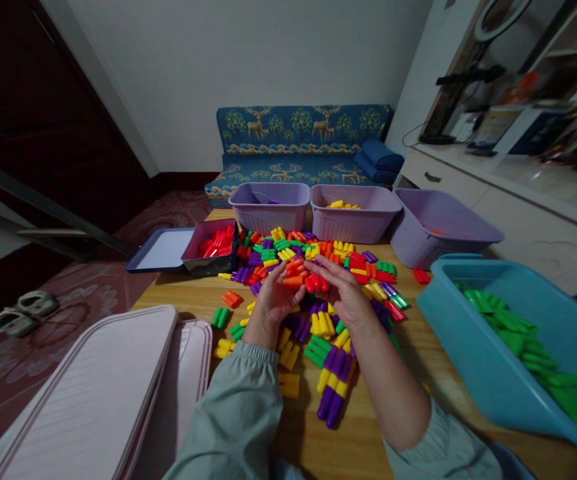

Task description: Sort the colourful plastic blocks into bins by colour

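Note:
Both hands meet over a heap of plastic building blocks [322, 325], shaped like joined rounded tubes in red, orange, yellow, green and purple. My left hand [269, 303] is curled around an orange block [294, 281], with the thumb beneath it. Facing it, my right hand [344, 293] has long, bent fingers over a red block [317, 283], which appears to be in its grasp; its thumb is partly hidden. Just below the hands lie yellow blocks and a joined purple and yellow piece [335, 387].
Lilac bins [271, 213] line the table's far side. A turquoise tub [448, 313] with green blocks stands at right. At left are a tin [201, 268] of red blocks, its lid [161, 250] and stacked pale lids [98, 387]. A patterned sofa [288, 163] stands behind.

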`<state>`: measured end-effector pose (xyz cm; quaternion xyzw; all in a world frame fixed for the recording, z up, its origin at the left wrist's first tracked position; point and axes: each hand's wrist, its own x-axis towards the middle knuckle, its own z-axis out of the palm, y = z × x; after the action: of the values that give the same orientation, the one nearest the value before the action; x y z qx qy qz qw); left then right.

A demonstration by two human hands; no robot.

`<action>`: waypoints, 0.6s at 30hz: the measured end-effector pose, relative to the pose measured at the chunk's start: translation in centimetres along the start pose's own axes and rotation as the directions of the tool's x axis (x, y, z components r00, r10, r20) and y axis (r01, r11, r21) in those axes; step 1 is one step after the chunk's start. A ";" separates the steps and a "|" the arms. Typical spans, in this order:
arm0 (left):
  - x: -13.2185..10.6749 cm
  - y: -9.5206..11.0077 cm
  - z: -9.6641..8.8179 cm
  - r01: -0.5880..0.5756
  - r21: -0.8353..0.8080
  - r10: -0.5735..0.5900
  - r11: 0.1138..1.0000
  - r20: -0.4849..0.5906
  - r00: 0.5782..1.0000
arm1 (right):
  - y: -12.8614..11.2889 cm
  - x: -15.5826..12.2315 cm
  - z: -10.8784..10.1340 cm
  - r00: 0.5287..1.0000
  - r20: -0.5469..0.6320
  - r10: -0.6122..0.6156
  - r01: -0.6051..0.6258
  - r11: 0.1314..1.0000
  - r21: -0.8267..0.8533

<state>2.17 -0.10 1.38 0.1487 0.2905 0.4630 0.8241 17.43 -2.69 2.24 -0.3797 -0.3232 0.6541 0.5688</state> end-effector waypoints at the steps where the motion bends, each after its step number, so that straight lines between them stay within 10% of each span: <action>1: 0.0 0.0 0.1 -0.001 -0.005 0.001 1.000 -0.009 1.000 | 0.0 0.0 -0.1 1.000 -0.001 -0.015 0.015 1.000 0.006; 18: -0.2 0.3 0.1 -0.048 -0.005 0.048 0.999 0.084 0.995 | 0.7 0.9 -0.2 0.965 -0.180 -0.191 0.215 0.969 0.123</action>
<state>1.95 -0.08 1.71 0.1738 0.2511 0.4762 0.8246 17.22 -1.88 1.38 -0.3563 -0.2646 0.5795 0.6835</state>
